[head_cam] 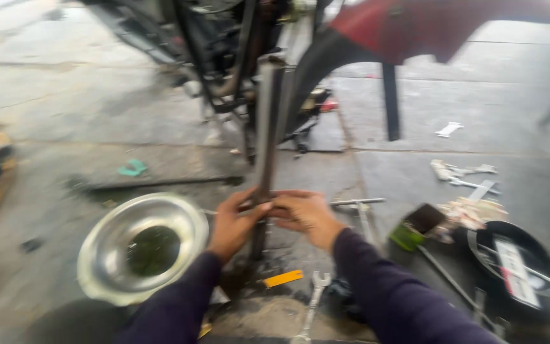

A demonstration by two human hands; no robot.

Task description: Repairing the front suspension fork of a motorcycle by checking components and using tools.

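Grey metal, long and tube-shaped: the fork leg stands nearly upright at the centre of the view, its foot on the dark, stained concrete floor and its top blurring into the motorcycle frame at twelve o'clock. Left hand wraps it from the nine o'clock side, fingers curled tight round the tube; right hand meets it from three o'clock, fingers closed on the same stretch, the two hands touching across it. Both arms come up from six o'clock in dark purple sleeves. Just beside the left hand, at eight o'clock, sits a shiny steel bowl with a dark pool in its bottom. Down at six o'clock lies an open-ended spanner, and next to it a small yellow strip. Out at four o'clock there's a round black pan with tools across it, and near it a green-and-black block and crumpled rags. Up at one o'clock, a red mudguard hangs over the scene, all of it smeared by motion blur.
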